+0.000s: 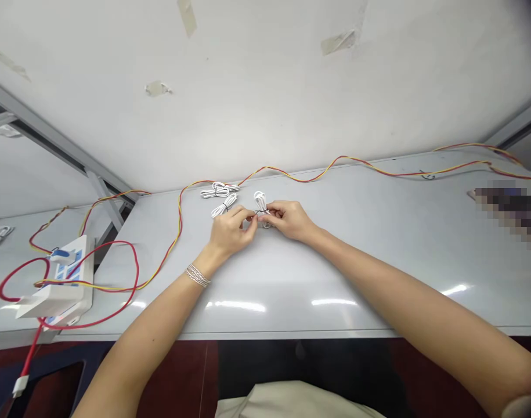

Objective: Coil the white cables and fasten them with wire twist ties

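Our left hand and right hand pinch the light, floppy white cable bundle at its tie, the best spot.

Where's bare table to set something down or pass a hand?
Largest free patch: the white table between the right hand and the front edge. Also free: right of the hands, below the yellow-red twisted wire. Crowded: around the left hand and the coiled white cables, and at the left end, by the white power strip.
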Motion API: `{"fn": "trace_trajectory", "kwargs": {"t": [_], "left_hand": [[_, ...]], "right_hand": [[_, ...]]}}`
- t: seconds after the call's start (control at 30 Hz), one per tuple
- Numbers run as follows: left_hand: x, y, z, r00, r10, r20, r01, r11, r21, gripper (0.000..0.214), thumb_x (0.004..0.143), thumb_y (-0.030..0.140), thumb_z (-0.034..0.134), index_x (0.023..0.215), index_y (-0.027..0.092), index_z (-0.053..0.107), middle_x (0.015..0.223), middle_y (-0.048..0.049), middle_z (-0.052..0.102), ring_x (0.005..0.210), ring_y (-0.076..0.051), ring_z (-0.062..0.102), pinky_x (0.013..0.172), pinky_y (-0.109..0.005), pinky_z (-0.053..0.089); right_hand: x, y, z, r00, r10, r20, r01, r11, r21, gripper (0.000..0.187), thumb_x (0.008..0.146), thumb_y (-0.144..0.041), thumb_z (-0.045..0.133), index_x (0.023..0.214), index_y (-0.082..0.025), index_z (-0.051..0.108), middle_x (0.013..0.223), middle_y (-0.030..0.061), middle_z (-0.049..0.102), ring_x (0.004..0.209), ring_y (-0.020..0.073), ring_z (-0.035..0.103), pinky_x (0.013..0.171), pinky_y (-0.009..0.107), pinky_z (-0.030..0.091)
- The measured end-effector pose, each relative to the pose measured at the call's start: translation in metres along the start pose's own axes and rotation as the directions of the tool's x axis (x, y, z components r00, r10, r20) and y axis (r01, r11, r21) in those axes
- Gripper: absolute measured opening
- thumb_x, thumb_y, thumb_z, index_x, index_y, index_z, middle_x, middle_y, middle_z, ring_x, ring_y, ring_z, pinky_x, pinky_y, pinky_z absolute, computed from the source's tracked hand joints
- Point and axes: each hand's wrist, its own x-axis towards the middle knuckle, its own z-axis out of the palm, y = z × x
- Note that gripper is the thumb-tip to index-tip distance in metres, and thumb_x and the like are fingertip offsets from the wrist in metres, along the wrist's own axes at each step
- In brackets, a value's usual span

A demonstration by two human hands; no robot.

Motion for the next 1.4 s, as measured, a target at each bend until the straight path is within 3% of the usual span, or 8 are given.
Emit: {"fn": "trace_trajectory", "kwargs": {"t": [0.17,0.4,0.47,0.57,0.6,0.97,1.27,1.4], "left_hand": [[0.003,-0.003,-0.005,1.0,-0.002,-0.03,0.002,1.0,0.003,0.01,0.087,0.023,0.061,0.083,0.017,0.068,0.072,-0.0014,0.065,0.052,-0.008,0.049,0.053,-0.022,0.04],[0.007,-0.006,-0.004,0.938,-0.343,0.049,0.337,0.871,-0.358,0.014,0.08,0.03,0.066,0.075,0.017,0.069,0.073,-0.0033,0.066,0.053,-0.01,0.054,0.052,-0.025,0.045],[0.008,-0.01,-0.002,0.863,-0.468,0.188,0.499,0.738,-0.454,0.019,0.08,0.033,0.066,0.073,0.016,0.068,0.06,-0.0016,0.062,0.044,-0.01,0.052,0.043,-0.024,0.041],[0.009,-0.014,0.0,0.654,-0.621,0.432,0.74,0.408,-0.535,0.022,0.074,0.035,0.071,0.072,0.014,0.068,0.046,0.0007,0.055,0.035,-0.01,0.045,0.035,-0.023,0.032],[0.009,-0.014,0.0,0.617,-0.637,0.462,0.763,0.342,-0.549,0.022,0.073,0.035,0.073,0.072,0.014,0.067,0.045,0.0008,0.055,0.035,-0.01,0.044,0.034,-0.022,0.031],[0.014,-0.019,-0.005,0.661,-0.736,0.145,0.539,0.332,-0.774,0.024,0.073,0.037,0.072,0.077,0.017,0.059,0.047,0.0042,0.052,0.04,-0.011,0.05,0.038,-0.021,0.036],[0.004,-0.022,0.001,0.755,-0.649,0.091,0.606,0.639,-0.473,0.02,0.081,0.035,0.065,0.073,0.017,0.06,0.053,0.0026,0.055,0.046,-0.009,0.049,0.047,-0.02,0.037],[0.003,-0.024,0.005,0.733,-0.668,0.13,0.656,0.643,-0.396,0.026,0.085,0.042,0.063,0.08,0.016,0.065,0.06,-0.0003,0.062,0.047,-0.01,0.055,0.046,-0.02,0.04]], "right_hand": [[0.0,-0.002,0.002,0.999,-0.039,0.001,0.039,0.999,-0.029,0.048,0.084,-0.06,0.062,0.062,-0.019,0.052,0.061,-0.0011,0.047,0.058,0.0124,0.04,0.06,0.029,0.034],[-0.004,0.001,0.005,0.989,-0.151,-0.005,0.15,0.987,-0.062,0.02,0.085,-0.039,0.069,0.082,-0.019,0.069,0.073,0.0019,0.056,0.063,0.0141,0.049,0.064,0.029,0.041],[-0.004,0.003,0.005,0.983,-0.184,-0.016,0.183,0.981,-0.059,0.014,0.086,-0.032,0.068,0.089,-0.019,0.071,0.079,0.003,0.059,0.066,0.0138,0.053,0.065,0.028,0.044],[-0.004,0.006,0.006,0.978,-0.202,-0.046,0.201,0.979,-0.02,0.014,0.087,-0.023,0.064,0.098,-0.018,0.072,0.087,0.0043,0.062,0.069,0.0131,0.057,0.067,0.027,0.047],[-0.003,0.007,0.006,0.98,-0.193,-0.055,0.193,0.981,-0.009,0.015,0.088,-0.023,0.063,0.1,-0.018,0.072,0.087,0.0045,0.062,0.069,0.0131,0.058,0.067,0.027,0.048],[-0.001,0.008,0.006,0.984,-0.024,-0.179,0.002,0.993,-0.119,0.018,0.084,-0.033,0.065,0.089,-0.017,0.061,0.087,0.0042,0.06,0.062,0.0117,0.052,0.066,0.03,0.047],[0.0,0.005,0.006,0.985,-0.024,-0.169,0.022,1.0,-0.012,0.021,0.091,-0.037,0.054,0.089,-0.017,0.061,0.084,0.0051,0.063,0.064,0.0136,0.055,0.063,0.028,0.047],[-0.001,0.004,0.006,0.991,-0.031,-0.133,0.034,0.999,0.015,0.02,0.092,-0.035,0.053,0.092,-0.017,0.062,0.084,0.0056,0.065,0.068,0.0156,0.059,0.066,0.029,0.049]]}}
